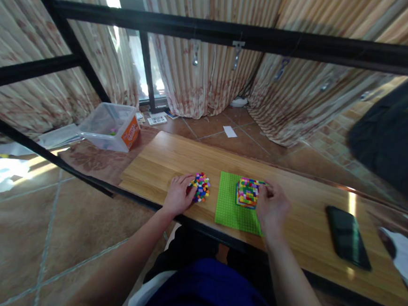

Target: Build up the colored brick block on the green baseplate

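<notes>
A small heap of loose, colourful toy bricks point(201, 187) lies on the wooden table. My left hand point(178, 193) rests at the heap's left side, its thumb and fingers apart and touching the nearest bricks. To the right is a bright green baseplate point(225, 206), carrying a squarish block of stacked multicoloured bricks point(247, 190). Against the right side of that stack is my right hand point(272, 204), fingers curled and pinched near its upper right corner. Whatever sits between those fingertips is too small and covered to make out.
A black phone point(348, 237) lies on the right part of the table point(305, 217). Beyond the table's left end, a clear plastic bin point(109, 125) with an orange label stands lower down. Black metal bars point(213, 31) cross in front of the curtains.
</notes>
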`<state>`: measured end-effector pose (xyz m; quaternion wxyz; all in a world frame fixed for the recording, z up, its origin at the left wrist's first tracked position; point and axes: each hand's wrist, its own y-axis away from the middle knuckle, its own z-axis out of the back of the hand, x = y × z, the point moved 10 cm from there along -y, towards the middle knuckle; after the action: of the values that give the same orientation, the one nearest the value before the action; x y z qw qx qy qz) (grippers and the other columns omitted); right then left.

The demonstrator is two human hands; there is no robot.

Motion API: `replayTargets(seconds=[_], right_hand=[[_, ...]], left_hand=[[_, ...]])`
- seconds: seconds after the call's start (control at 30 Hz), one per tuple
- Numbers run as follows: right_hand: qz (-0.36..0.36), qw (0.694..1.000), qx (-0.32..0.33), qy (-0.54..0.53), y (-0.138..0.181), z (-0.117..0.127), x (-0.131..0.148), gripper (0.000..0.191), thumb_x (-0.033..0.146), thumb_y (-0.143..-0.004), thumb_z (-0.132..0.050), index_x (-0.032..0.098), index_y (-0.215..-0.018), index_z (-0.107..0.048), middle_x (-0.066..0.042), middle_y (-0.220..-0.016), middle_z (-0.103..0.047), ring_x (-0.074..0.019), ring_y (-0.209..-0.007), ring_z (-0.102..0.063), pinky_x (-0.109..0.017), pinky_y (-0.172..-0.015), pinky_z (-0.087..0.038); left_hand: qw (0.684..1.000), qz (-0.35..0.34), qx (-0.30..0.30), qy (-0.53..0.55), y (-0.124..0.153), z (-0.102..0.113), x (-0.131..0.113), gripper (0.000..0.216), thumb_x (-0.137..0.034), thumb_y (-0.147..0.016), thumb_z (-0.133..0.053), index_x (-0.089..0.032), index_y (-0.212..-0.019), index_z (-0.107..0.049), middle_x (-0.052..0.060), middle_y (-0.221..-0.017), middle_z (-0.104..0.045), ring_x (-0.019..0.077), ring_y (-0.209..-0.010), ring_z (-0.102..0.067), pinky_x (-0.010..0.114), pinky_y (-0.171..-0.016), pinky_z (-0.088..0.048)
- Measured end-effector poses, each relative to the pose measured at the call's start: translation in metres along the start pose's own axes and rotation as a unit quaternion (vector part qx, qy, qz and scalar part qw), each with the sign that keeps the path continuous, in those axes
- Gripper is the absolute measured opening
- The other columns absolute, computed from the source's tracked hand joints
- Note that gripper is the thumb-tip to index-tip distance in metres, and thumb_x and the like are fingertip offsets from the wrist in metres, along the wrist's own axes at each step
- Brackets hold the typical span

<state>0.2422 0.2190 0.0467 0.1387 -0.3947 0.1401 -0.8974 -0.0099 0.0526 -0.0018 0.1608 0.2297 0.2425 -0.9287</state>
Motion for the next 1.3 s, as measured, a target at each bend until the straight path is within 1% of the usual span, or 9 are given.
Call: replayTargets(seconds=[0.1,0.2,0.3,0.4,0.7,0.83,1.0,1.17,1.3], right_hand=[[0.116,0.989,0.075,-0.058,0.029,-0.021,0.041,0.029,0.033,-0.09,-0.046,0.018,-0.097,-0.07,-0.009,-0.093,-0.072,-0.0207,-0.083,-0.065,-0.034,-0.078,-0.049],[0.207,0.959,0.182,-0.065,0.064,-0.057,0.075,0.025,0.025,-0.091,-0.046,0.019,-0.093,-0.07,-0.008,-0.092,-0.07,-0.0194,-0.088,-0.063,-0.032,-0.083,-0.048],[0.218,0.948,0.231,-0.03,0.082,-0.086,0.084,0.023,0.019,-0.09,-0.046,0.02,-0.091,-0.07,-0.008,-0.094,-0.069,-0.0197,-0.09,-0.062,-0.032,-0.084,-0.047],[0.208,0.944,0.256,-0.005,0.088,-0.107,0.083,0.021,0.017,-0.088,-0.049,0.02,-0.094,-0.069,-0.008,-0.096,-0.068,-0.0201,-0.091,-0.06,-0.032,-0.085,-0.046],[0.2,0.947,0.251,0.016,0.087,-0.122,0.087,0.021,0.016,-0.09,-0.049,0.02,-0.096,-0.069,-0.007,-0.094,-0.068,-0.0203,-0.09,-0.059,-0.032,-0.085,-0.044],[0.193,0.95,0.245,-0.018,0.086,-0.113,0.091,0.022,0.017,-0.09,-0.048,0.021,-0.094,-0.069,-0.006,-0.09,-0.067,-0.0192,-0.087,-0.061,-0.031,-0.082,-0.046],[0.166,0.964,0.179,-0.103,0.068,-0.066,0.086,0.021,0.021,-0.09,-0.048,0.021,-0.091,-0.069,-0.006,-0.091,-0.067,-0.0176,-0.084,-0.062,-0.03,-0.077,-0.049],[0.109,0.982,0.105,-0.109,0.033,-0.014,0.041,0.021,0.027,-0.087,-0.05,0.02,-0.092,-0.07,-0.007,-0.093,-0.068,-0.0186,-0.081,-0.062,-0.033,-0.074,-0.049],[0.068,0.995,0.058,-0.037,0.008,0.008,-0.001,0.025,0.029,-0.085,-0.05,0.016,-0.09,-0.071,-0.009,-0.088,-0.067,-0.0183,-0.071,-0.06,-0.033,-0.068,-0.048]], left_hand=[[1.0,0.001,-0.001,0.0,0.0,-0.001,0.0,0.031,-0.032,-0.091,-0.053,-0.018,-0.118,-0.061,0.009,-0.126,-0.063,0.0242,-0.115,-0.057,0.042,-0.103,-0.04],[1.0,0.0,-0.005,-0.002,0.001,-0.001,0.001,0.032,-0.032,-0.091,-0.053,-0.018,-0.118,-0.061,0.009,-0.125,-0.063,0.0239,-0.116,-0.056,0.041,-0.103,-0.04],[1.0,0.0,-0.002,-0.006,0.001,-0.002,0.001,0.032,-0.032,-0.091,-0.053,-0.019,-0.119,-0.061,0.008,-0.125,-0.064,0.0237,-0.116,-0.057,0.041,-0.103,-0.04],[1.0,0.003,0.003,-0.01,0.001,-0.003,0.002,0.031,-0.033,-0.091,-0.053,-0.019,-0.118,-0.061,0.008,-0.126,-0.063,0.0239,-0.115,-0.057,0.041,-0.103,-0.04],[1.0,0.0,-0.003,-0.003,0.001,0.0,0.001,0.032,-0.033,-0.091,-0.053,-0.018,-0.117,-0.061,0.009,-0.125,-0.063,0.0243,-0.116,-0.056,0.041,-0.103,-0.04],[1.0,0.004,0.001,-0.003,0.0,-0.001,0.003,0.032,-0.033,-0.091,-0.053,-0.019,-0.118,-0.061,0.009,-0.125,-0.063,0.0242,-0.116,-0.057,0.042,-0.102,-0.041],[1.0,0.0,0.0,-0.004,0.0,0.0,0.002,0.03,-0.031,-0.09,-0.053,-0.019,-0.116,-0.061,0.009,-0.124,-0.064,0.025,-0.116,-0.057,0.042,-0.103,-0.041],[1.0,-0.001,-0.003,-0.001,-0.001,0.001,0.002,0.031,-0.031,-0.09,-0.053,-0.019,-0.116,-0.061,0.01,-0.124,-0.064,0.0257,-0.115,-0.057,0.044,-0.102,-0.041],[1.0,-0.004,-0.005,0.006,-0.001,0.001,0.002,0.03,-0.031,-0.089,-0.052,-0.019,-0.116,-0.061,0.01,-0.124,-0.064,0.026,-0.115,-0.057,0.044,-0.102,-0.041]])
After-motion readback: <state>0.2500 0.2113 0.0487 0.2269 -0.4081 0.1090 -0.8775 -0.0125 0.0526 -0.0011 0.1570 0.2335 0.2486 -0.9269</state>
